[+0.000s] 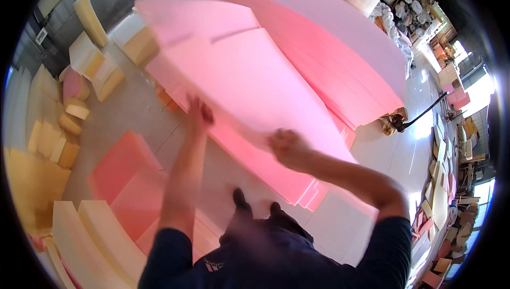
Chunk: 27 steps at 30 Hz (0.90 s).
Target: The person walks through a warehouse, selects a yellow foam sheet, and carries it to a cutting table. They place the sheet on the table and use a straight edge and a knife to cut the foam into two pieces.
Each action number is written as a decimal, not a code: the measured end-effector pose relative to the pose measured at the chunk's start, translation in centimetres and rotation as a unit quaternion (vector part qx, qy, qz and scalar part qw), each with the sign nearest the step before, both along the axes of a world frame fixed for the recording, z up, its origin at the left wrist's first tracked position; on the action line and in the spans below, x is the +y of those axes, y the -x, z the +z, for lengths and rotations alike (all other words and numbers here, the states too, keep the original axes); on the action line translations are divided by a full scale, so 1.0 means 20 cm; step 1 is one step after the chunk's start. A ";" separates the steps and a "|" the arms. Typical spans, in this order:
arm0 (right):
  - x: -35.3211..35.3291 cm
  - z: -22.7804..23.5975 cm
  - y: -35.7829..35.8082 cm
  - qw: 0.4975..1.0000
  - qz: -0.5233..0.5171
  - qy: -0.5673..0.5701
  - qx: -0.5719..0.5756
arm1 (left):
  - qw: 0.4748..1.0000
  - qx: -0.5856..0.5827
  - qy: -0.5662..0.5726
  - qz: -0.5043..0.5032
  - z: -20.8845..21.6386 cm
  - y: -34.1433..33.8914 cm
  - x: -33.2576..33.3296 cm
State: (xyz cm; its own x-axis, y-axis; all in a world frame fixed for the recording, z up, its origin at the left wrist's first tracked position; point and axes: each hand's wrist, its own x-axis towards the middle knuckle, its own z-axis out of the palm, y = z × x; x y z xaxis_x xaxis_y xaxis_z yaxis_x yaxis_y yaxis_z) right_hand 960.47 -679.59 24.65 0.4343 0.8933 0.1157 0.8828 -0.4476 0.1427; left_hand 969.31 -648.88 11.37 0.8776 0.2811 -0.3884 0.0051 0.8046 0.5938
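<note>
A large pink foam sheet [249, 82] slants across the middle in front of me, its far left end smeared by motion. My left hand [201, 111] is closed at the sheet's near edge, the fingers partly hidden and blurred. Farther right along the same edge, my right hand [288, 148] is closed in a grip. Beneath the sheet lies a low stack of pink foam sheets [265, 175], with stepped layers at its near right corner. Behind rises a taller stack of pink foam [324, 71].
Pink foam blocks [127, 177] and cream foam slabs [98, 241] stand at the left and lower left. More yellowish foam pieces [48, 124] line the left wall. A pallet jack [396, 122] sits by the tall stack. Foam scraps [435, 183] are piled along the right.
</note>
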 end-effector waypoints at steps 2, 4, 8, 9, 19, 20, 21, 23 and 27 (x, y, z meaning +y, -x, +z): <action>0.22 -0.66 -0.14 0.993 -0.027 0.082 0.084 | 0.997 0.028 -0.043 -0.058 -0.64 0.49 0.00; 0.34 -1.34 -0.26 0.989 -0.078 0.035 0.124 | 0.970 0.223 -0.057 -0.072 -0.87 1.05 -0.01; 0.83 -1.90 -0.07 0.975 -0.113 0.010 0.189 | 0.901 0.433 0.014 -0.026 -1.04 2.00 0.23; 0.87 -1.90 -0.08 0.970 -0.132 0.030 0.202 | 0.891 0.454 0.006 0.010 -1.03 2.05 0.24; 0.54 -1.44 -0.29 0.955 -0.145 -0.058 0.252 | 0.932 0.353 -0.062 -0.052 -0.98 1.03 -0.01; 0.54 -1.37 -0.31 0.959 -0.159 -0.081 0.219 | 0.960 0.273 -0.060 -0.025 -1.03 0.87 -0.06; 0.53 -1.33 -0.34 0.963 -0.170 -0.103 0.184 | 0.970 0.239 -0.040 -0.034 -1.08 0.71 -0.10; 0.37 -1.36 -0.50 0.970 -0.186 -0.150 0.048 | 0.970 0.227 -0.058 -0.056 -1.08 0.48 -0.17; -0.08 -0.72 -1.14 0.807 -0.411 -0.396 0.151 | 0.867 0.384 -0.308 -0.071 -1.00 0.34 -0.14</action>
